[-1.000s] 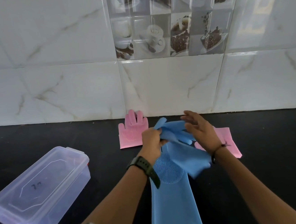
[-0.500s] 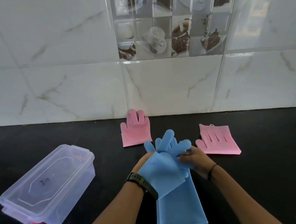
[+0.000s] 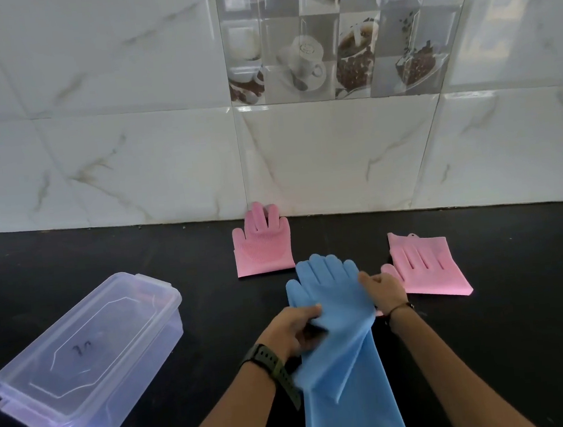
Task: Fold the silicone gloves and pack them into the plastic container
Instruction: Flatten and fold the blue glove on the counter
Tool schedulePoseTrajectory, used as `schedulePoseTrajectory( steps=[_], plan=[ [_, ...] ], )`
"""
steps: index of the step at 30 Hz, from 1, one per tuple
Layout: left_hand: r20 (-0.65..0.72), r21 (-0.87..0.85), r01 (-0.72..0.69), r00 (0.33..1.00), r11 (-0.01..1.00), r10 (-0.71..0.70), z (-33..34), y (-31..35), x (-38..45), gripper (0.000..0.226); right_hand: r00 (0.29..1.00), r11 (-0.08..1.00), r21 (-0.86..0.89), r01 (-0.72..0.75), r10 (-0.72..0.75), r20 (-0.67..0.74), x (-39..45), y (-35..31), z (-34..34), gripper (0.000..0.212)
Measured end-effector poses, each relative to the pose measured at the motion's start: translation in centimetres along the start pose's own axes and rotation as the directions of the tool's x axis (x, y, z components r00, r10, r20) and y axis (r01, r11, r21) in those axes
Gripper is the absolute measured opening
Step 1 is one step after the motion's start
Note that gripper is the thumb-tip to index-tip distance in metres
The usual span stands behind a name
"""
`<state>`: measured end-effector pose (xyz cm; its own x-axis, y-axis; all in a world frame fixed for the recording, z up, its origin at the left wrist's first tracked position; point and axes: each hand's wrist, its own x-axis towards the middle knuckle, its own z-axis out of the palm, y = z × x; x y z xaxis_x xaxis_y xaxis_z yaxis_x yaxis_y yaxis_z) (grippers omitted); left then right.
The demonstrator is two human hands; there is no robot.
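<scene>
Hands, left hand [image 3: 293,329] and right hand [image 3: 385,289], grip the blue gloves [image 3: 338,314]; align both edges squarely before folding.

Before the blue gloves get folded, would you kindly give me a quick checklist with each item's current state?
1. Blue gloves stacked one on the other: ok.
2. Left hand grip on the top glove's edge: ok.
3. Right hand on the gloves' right edge: ok.
4. Cuffs aligned: not ok, they splay apart.
5. Container open for packing: not ok, lid on.
6. Pink gloves folded: ok.
</scene>
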<state>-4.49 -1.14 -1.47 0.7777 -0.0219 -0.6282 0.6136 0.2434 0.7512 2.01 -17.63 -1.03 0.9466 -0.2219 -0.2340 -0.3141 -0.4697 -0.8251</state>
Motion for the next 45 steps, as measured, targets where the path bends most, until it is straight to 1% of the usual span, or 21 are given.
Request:
schedulePoseTrajectory(
  steps=[3,5,8,11,13,15,17,18,20,21,23,24,26,28,29,32,34,37,40,43,45],
  plan=[
    [-0.007,-0.012,-0.006,1.000,1.000,0.006,0.4,0.0,0.6,0.021,0.998,0.996,-0.086,0.017,-0.011,0.065,-1.1,1.6,0.3,0.020],
    [-0.014,-0.016,-0.031,0.999,0.999,0.031,0.6,0.0,0.6,0.028,0.991,0.992,-0.123,0.009,0.007,0.133,-1.4,1.5,0.0,0.018],
    [-0.060,-0.007,-0.198,0.979,0.980,0.197,0.9,0.5,1.0,0.033,0.996,0.981,-0.179,0.079,-0.072,0.046,-1.3,1.0,-0.1,0.030],
    [-0.106,0.032,-0.275,0.955,0.961,0.277,1.0,2.0,0.6,0.030,0.992,0.986,-0.110,0.124,-0.126,-0.010,-1.3,0.1,0.1,0.016],
    [-0.186,0.082,-0.202,0.959,0.976,0.214,0.6,2.5,0.3,0.029,0.998,1.000,0.006,0.028,-0.028,0.057,-1.3,-0.1,0.4,0.016],
    [-0.258,0.076,-0.090,0.960,0.993,0.106,-0.2,1.9,0.4,0.025,0.987,0.996,0.041,-0.076,0.069,0.143,-1.5,0.4,0.9,0.022],
    [-0.232,-0.016,-0.028,0.972,0.999,0.023,-0.4,1.1,-0.3,0.009,0.981,0.993,0.000,-0.114,0.113,0.157,-1.8,1.1,1.1,0.024],
    [-0.218,-0.067,-0.026,0.976,0.997,0.010,-0.3,0.9,-0.5,0.009,0.981,0.993,-0.009,-0.120,0.120,0.153,-1.9,1.2,0.9,0.026],
    [-0.188,-0.132,-0.059,0.982,0.990,0.034,0.0,1.2,-0.7,0.025,0.976,0.985,0.079,-0.152,0.136,0.172,-2.2,0.8,0.5,0.026],
    [-0.178,-0.150,-0.079,0.983,0.986,0.051,0.2,1.4,-0.8,0.032,0.963,0.954,0.211,-0.213,0.169,0.208,-2.4,0.4,0.2,0.021],
    [-0.167,-0.171,-0.092,0.984,0.981,0.063,0.4,1.7,-0.8,0.042,0.914,0.794,0.478,-0.374,0.228,0.337,-3.3,-0.4,-0.6,0.015],
    [-0.163,-0.178,-0.086,0.985,0.980,0.057,0.5,1.6,-1.0,0.046,0.885,0.728,0.532,-0.432,0.231,0.404,-3.9,-0.6,-1.1,0.020],
    [-0.158,-0.187,-0.056,0.987,0.981,0.027,0.2,0.9,-1.2,0.050,0.844,0.707,0.526,-0.472,0.191,0.500,-5.3,-0.2,-2.1,0.021],
    [-0.125,-0.205,-0.017,0.992,0.979,-0.009,-0.2,-0.2,-1.7,0.048,0.821,0.777,0.451,-0.439,0.143,0.553,-6.7,0.9,-2.6,0.018],
    [-0.095,-0.216,-0.008,0.995,0.976,-0.013,-0.3,-0.7,-2.1,0.044,0.813,0.824,0.389,-0.411,0.139,0.565,-7.3,1.5,-2.8,0.025],
    [-0.014,-0.215,-0.027,1.000,0.976,0.025,-0.7,-1.9,-3.0,0.034,0.819,0.890,0.257,-0.377,0.191,0.542,-8.5,3.1,-3.4,0.078],
    [0.035,-0.199,-0.046,0.998,0.979,0.054,-0.8,-2.4,-3.2,0.035,0.850,0.901,0.262,-0.347,0.184,0.493,-9.0,3.3,-3.6,0.087],
    [0.026,-0.077,-0.057,0.998,0.995,0.059,-0.8,-3.2,-3.8,0.051,0.895,0.926,0.265,-0.267,0.137,0.425,-9.7,3.6,-3.4,0.081],
    [-0.047,0.133,-0.089,0.994,0.987,0.096,-0.9,-4.5,-5.1,0.062,0.932,0.989,0.100,-0.109,0.067,0.356,-11.3,4.4,-3.0,0.069],
    [-0.109,0.384,-0.182,0.965,0.905,0.240,-0.9,-5.9,-5.9,0.058,0.943,1.000,-0.005,0.009,-0.007,0.333,-12.8,5.6,-2.6,0.058],
    [-0.182,0.478,-0.228,0.919,0.848,0.350,-0.7,-6.4,-6.3,0.049,0.949,0.997,-0.031,0.064,-0.051,0.311,-13.4,6.3,-2.5,0.051]
  ],
)
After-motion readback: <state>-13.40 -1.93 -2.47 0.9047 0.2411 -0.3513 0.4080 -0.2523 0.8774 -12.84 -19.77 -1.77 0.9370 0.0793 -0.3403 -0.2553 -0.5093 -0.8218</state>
